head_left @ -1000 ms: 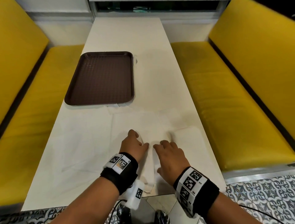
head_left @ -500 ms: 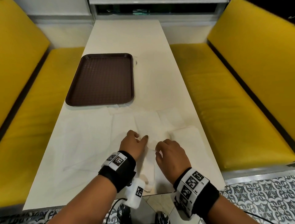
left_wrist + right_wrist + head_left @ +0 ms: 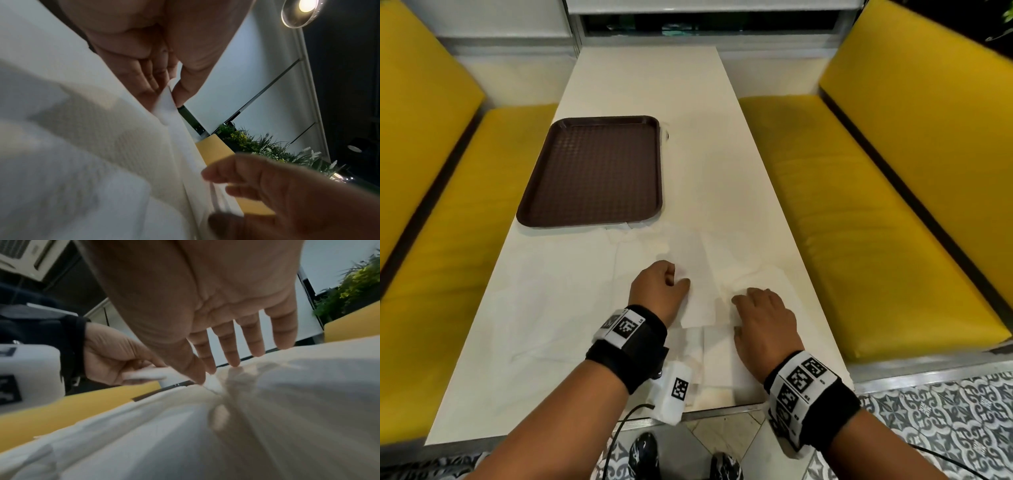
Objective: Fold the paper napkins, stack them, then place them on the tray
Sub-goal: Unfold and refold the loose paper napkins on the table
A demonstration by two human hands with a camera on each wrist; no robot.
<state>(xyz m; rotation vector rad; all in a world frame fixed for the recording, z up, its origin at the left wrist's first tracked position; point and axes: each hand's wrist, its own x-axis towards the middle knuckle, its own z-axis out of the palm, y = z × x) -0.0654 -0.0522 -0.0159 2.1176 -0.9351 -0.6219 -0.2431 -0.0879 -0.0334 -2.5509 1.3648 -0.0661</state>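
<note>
Down at the near end of the white surface (image 3: 640,85), mid-fold on a paper napkin (image 3: 702,301), far as can be judged. Left hand (image 3: 659,291) pinching a lifted napkin edge between thumb and curled fingers, clearest from the left wrist view (image 3: 166,104) where the white flap sticks up out of that grip. Right hand (image 3: 763,325) palm-down just beside it, fingers (image 3: 232,353) spread and fairly straight, tips touching or hovering right over the paper, hard to call which; thumb tip close to a small raised crease, not clearly pinching anything. Both wrists low and angled forward, knuckles up, hands near each other but apart. More napkins (image 3: 571,301) lying flat and overlapping all across the near half, white on white so can't really count them; one smaller folded-looking piece (image 3: 722,356) sitting under the wrists by the near edge. Brown tray (image 3: 592,219) further back on the left, nothing on it, so stacking and placing both still to do. Next move probably calls for carrying the pinched edge over to meet the opposite side while the flat hand pins the sheet, then pressing the crease. Thin paper, likely to drag or crumple if pulled too quick.
</note>
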